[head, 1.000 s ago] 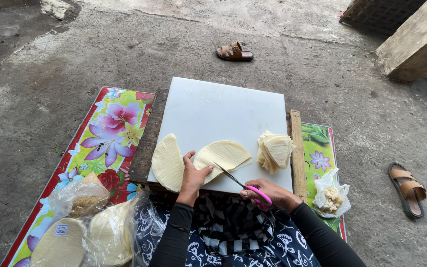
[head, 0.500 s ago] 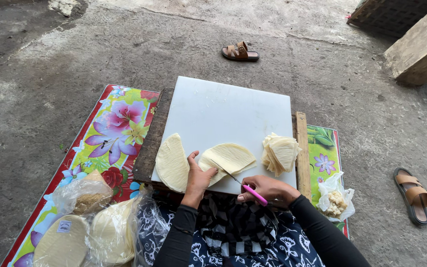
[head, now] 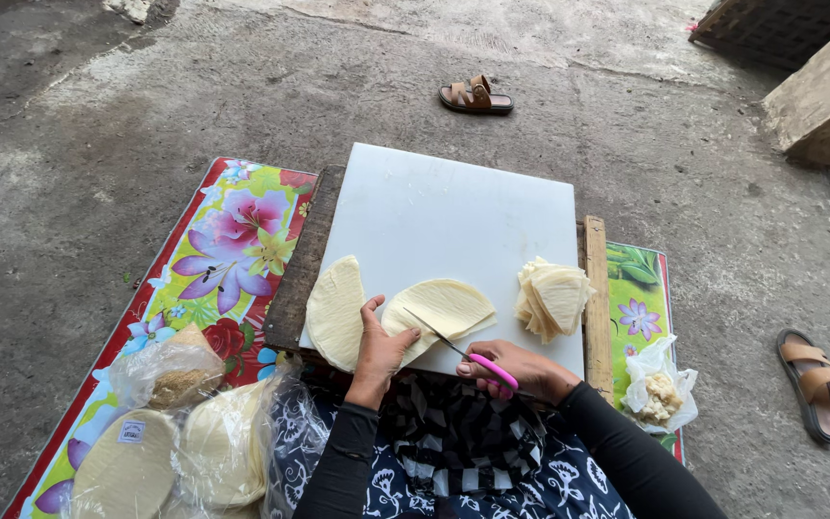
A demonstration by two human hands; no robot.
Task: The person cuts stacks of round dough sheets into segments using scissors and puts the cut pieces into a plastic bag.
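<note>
Seen from above, a person sits at a white cutting board (head: 453,211). The left hand (head: 379,351), fingers spread and pressing flat, holds down a pale half-round wrapper (head: 444,306) at the board's six o'clock edge. The right hand (head: 521,370), fingers clenched around pink-handled scissors (head: 468,354), points the blades toward ten o'clock into the wrapper. A stack of cut pieces (head: 551,296) lies at three o'clock.

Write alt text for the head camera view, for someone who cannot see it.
A person's left hand presses a half-round wafer sheet on a white cutting board while the right hand cuts it with pink-handled scissors. Cut wedges are stacked to the right.
</note>
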